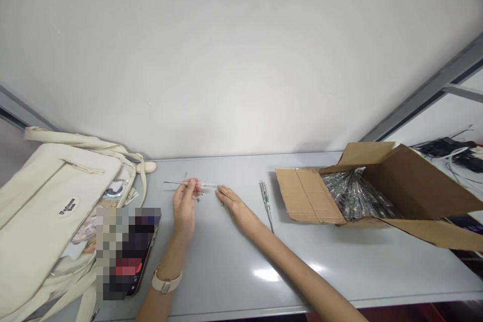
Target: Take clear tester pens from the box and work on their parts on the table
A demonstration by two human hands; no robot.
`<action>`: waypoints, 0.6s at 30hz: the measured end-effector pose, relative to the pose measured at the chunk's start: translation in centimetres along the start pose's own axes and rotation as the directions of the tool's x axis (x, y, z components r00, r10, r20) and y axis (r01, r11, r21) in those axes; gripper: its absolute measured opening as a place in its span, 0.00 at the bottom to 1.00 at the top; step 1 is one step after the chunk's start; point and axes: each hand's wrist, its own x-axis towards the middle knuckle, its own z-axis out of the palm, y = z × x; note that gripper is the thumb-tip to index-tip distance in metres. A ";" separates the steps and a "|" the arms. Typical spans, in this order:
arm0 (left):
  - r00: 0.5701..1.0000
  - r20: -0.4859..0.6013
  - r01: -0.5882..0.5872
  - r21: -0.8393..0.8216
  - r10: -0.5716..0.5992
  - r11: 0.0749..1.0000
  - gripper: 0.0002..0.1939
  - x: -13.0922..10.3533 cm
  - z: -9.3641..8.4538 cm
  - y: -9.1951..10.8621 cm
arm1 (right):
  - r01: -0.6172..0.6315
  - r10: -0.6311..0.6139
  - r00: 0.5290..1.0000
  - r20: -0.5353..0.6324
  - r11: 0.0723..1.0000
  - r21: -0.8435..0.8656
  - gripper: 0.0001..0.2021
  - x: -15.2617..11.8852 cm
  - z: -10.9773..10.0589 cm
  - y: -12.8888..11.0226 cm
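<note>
My left hand (184, 205) holds a screwdriver (204, 184) with a clear handle, its thin metal shaft pointing left. My right hand (236, 207) is at the handle's right end, fingers together; whether they grip a small part is too small to tell. Small metal pieces (198, 199) lie on the table between the hands, and a dark one (222, 204) is beside the right fingers. To the right of my right hand lie more clear-handled screwdrivers (265, 198). An open cardboard box (311, 196) at the right holds many clear-handled screwdrivers (354, 196).
A cream bag (41, 201) with straps covers the table's left end. Beside it lies a phone (145, 256), partly pixelated. The grey table (226, 282) meets a white wall at the back. Black cables (449, 148) are at the far right behind the box.
</note>
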 end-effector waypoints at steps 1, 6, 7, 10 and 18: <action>0.999 -0.024 -0.030 0.013 0.031 0.999 0.16 0.2 -0.2 0.2 | 0.002 -0.002 1.000 -0.002 1.000 0.013 0.26 0.5 0.2 0.0; 0.971 -0.022 -0.226 0.222 0.236 0.949 0.15 0.5 -1.1 0.7 | -0.033 0.033 0.999 -0.019 0.999 0.010 0.26 2.3 0.6 -0.8; 0.964 0.001 -0.257 0.278 0.267 0.926 0.15 0.4 -1.2 0.7 | -0.045 0.046 0.999 -0.025 0.999 0.006 0.25 2.4 0.6 -1.2; 0.932 0.182 -0.362 0.408 0.314 0.838 0.13 -0.1 -1.7 0.3 | -0.050 0.050 0.999 -0.019 0.998 -0.025 0.26 2.4 0.5 -2.0; 0.754 0.630 -0.603 0.553 0.186 0.575 0.19 -0.4 -3.7 -1.8 | -0.039 0.035 0.998 -0.049 0.996 -0.082 0.21 3.6 1.1 -1.3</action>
